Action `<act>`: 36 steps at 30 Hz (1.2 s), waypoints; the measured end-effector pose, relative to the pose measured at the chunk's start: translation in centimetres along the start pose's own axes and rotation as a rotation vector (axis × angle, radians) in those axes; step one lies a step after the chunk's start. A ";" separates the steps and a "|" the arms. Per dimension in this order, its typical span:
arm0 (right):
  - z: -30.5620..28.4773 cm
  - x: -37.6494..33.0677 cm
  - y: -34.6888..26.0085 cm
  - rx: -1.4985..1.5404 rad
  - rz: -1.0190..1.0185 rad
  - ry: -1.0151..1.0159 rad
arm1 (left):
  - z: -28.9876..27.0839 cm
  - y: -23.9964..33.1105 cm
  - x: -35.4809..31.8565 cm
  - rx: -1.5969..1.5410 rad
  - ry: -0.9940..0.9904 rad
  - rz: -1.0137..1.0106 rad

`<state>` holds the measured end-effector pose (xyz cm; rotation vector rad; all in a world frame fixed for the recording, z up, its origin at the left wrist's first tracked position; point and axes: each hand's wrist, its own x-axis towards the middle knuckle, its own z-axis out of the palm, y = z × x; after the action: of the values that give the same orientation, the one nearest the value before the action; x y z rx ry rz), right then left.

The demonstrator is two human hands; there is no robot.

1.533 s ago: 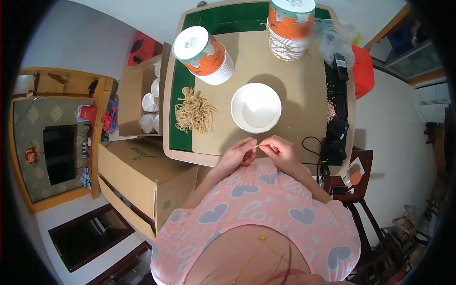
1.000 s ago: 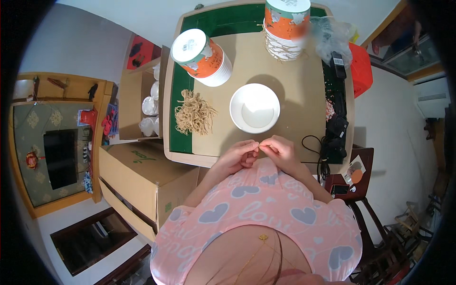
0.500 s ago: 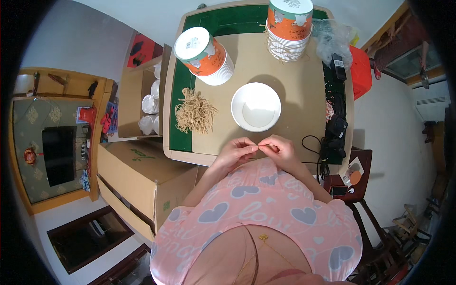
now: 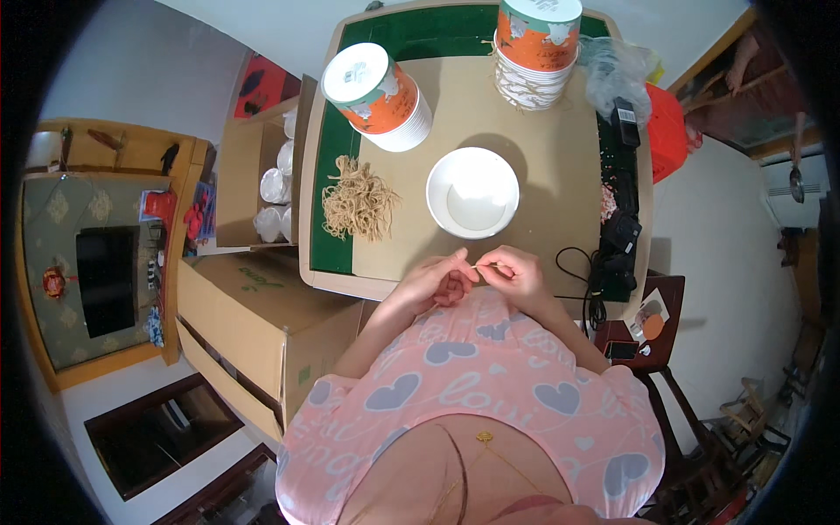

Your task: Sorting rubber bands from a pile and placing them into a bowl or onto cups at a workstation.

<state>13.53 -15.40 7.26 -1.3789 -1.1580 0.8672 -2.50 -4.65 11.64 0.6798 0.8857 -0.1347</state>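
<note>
Near the table's front edge, my left hand (image 4: 437, 280) and my right hand (image 4: 510, 273) meet close to my body, fingertips almost touching. A thin, pale strand, apparently a piece of twine (image 4: 477, 267), shows between them. My right thumb and forefinger pinch it; my left hand is curled at its other side with the thumb raised. Most of the strand is hidden by the fingers. Just beyond stands a white paper bowl (image 4: 472, 192), open side up. To its left lies a tangled pile of tan twine pieces (image 4: 359, 201).
Two upside-down stacks of orange and green printed paper cups, a left stack (image 4: 376, 96) and a right stack (image 4: 538, 52), stand at the back; twine hangs around the right one. Black cables and adapters (image 4: 621, 232) line the right edge. Cardboard boxes (image 4: 254, 306) sit at left.
My left thumb has lifted and its fingers have curled under, out of the earlier pinch. The right hand keeps its pinch. The bowl, stacks and twine pile remain in place.
</note>
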 end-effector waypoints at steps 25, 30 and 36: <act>1.1 0.1 4.1 0.232 0.185 0.043 | -5.9 1.0 7.3 1.713 0.613 1.256; 2.1 1.1 6.0 0.214 0.022 0.207 | -5.8 1.6 7.9 1.660 0.512 1.002; 3.4 3.1 6.8 0.199 0.024 0.434 | -2.3 1.4 6.6 0.850 0.334 0.621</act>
<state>12.29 -11.12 0.38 -1.3336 -0.7053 0.6372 0.68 -1.07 6.34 1.7802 0.8806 0.1823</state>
